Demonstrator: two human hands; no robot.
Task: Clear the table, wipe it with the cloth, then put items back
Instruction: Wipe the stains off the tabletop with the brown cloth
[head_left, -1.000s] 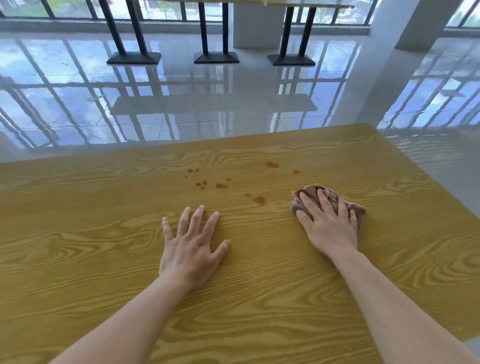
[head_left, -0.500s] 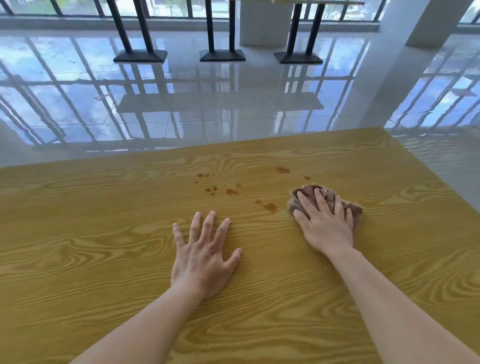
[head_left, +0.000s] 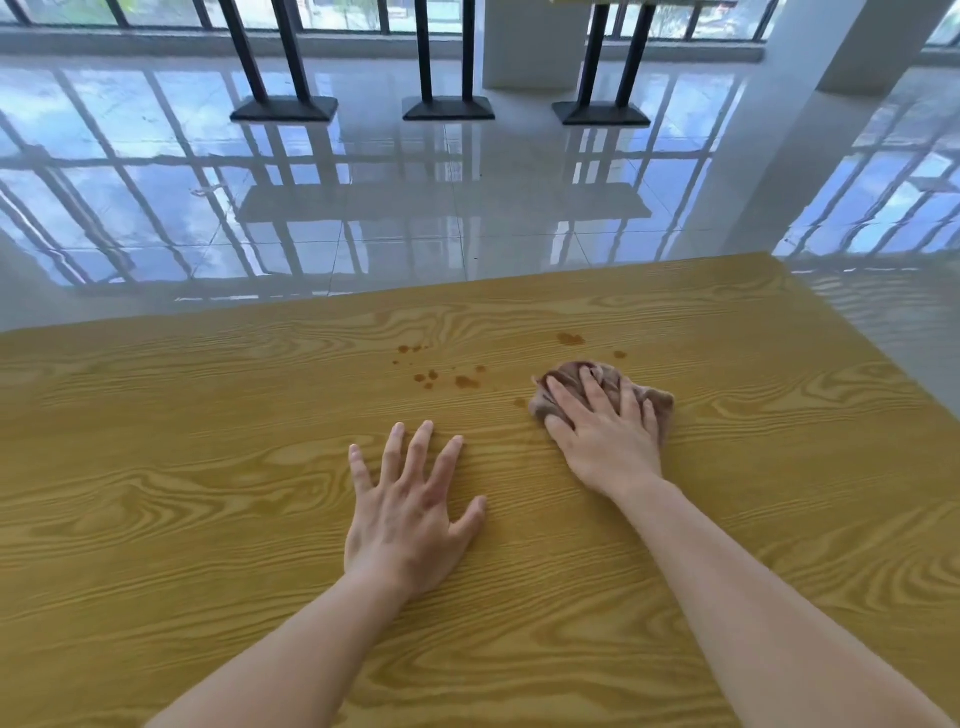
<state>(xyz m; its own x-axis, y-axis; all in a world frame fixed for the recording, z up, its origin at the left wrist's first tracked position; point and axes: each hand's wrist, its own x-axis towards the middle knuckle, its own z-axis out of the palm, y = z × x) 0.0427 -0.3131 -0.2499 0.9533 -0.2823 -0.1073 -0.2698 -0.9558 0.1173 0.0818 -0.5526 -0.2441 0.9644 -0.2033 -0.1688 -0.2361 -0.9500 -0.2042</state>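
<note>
1. Pressing down on the crumpled brown cloth (head_left: 661, 404), the right hand (head_left: 608, 441) lies flat over it, fingers straight and slightly spread, not curled round it.
2. The cloth sits on the wooden table (head_left: 208, 467), right of centre, just beside a scatter of brown stains (head_left: 466, 382).
3. The left hand (head_left: 410, 514) rests palm-down on the wood nearer the person, fingers splayed straight, holding nothing.
4. Beyond the table's far edge, a glossy tiled floor (head_left: 467, 218) reflects windows, and black table bases (head_left: 448, 108) stand on it.
</note>
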